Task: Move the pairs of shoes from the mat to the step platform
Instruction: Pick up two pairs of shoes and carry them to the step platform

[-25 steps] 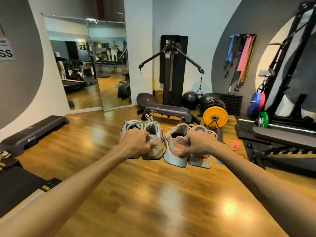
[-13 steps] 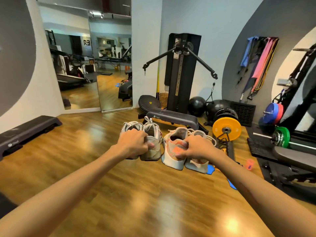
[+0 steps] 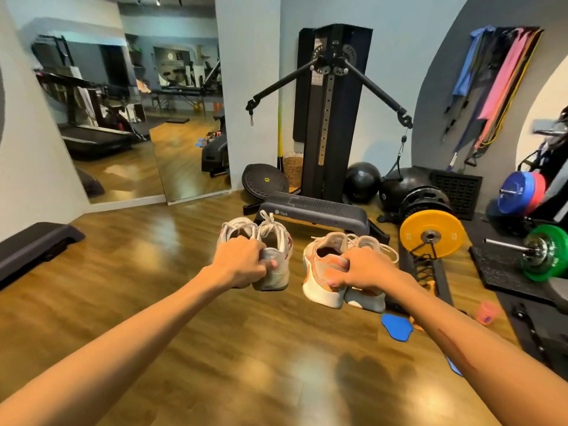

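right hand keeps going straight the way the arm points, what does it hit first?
Probably the step platform. The right hand, holding the orange-and-white pair of shoes, points up-left across bare wood floor toward the platform's right end. Depth is unclear; the yellow weight plate sits just right of that line.

A glossy wood floor [image 3: 184,302] reflects ceiling light. 2 mirror panels [image 3: 138,118] lean on the white and grey left wall. A black cable machine [image 3: 330,112] stands against the pale back wall, with 2 black balls [image 3: 362,181] beside it and resistance bands [image 3: 498,87] hanging right.
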A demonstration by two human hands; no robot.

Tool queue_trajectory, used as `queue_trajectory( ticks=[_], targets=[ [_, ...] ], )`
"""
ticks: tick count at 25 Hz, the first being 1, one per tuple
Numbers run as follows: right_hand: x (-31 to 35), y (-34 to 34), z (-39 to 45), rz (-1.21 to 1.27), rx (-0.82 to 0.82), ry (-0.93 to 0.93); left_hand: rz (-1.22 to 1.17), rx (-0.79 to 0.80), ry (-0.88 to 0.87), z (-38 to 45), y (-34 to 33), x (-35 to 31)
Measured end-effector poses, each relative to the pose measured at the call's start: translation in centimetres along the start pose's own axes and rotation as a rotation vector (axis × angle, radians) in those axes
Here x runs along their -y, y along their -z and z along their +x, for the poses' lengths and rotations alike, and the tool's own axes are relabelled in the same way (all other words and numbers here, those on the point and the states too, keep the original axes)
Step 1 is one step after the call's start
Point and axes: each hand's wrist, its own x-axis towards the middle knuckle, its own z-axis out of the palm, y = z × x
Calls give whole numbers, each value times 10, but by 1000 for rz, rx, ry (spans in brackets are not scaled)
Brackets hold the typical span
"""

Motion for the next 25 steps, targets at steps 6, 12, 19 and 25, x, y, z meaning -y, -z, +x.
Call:
queue_trajectory(
  ticks=[6, 12, 19, 25],
  targets=[
    [-77, 37, 169, -3, 58, 70, 25, 64, 50, 191, -37, 10],
    [-129, 52, 332, 11, 57, 88, 23, 97, 72, 354, -69, 38],
    [-158, 41, 546, 33, 82, 28, 27, 162, 59, 556, -129, 130],
    [-176, 52, 719, 30, 43, -41, 23, 233, 24, 735, -154, 201]
  ],
)
